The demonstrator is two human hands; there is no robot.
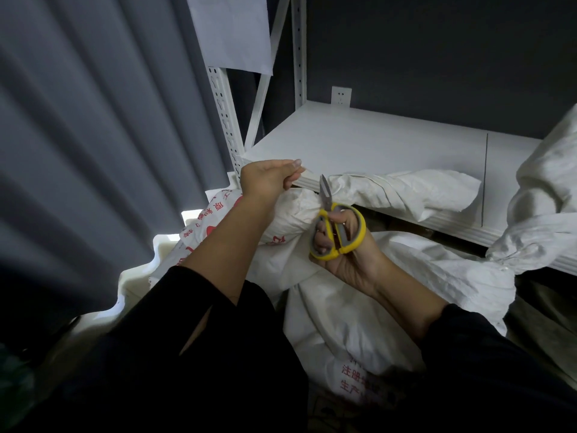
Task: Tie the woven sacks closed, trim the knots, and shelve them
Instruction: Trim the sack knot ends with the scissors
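Trimming stage: the right hand (338,245) gripped the yellow scissors (327,205), blades at the tied neck of the sack (293,210) by the shelf (359,142) edge. The left hand (268,178) was curled in a pinch, whatever it held too thin to see. Another knotted sack (537,232) lay to the right; shelving was probably still to come.

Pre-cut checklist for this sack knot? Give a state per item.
1. Right hand grip on scissors, fingers through the handles: ok.
2. Blades lined up at the sack neck: ok.
3. Blades opened for the cut: not ok, they look nearly closed.
4. Left hand pulling the tie end taut: cannot tell, no tie visible in the pinch.
5. Left hand clear of the blades: ok, off to the left.
6. Shelf has bare board for the sack: ok.
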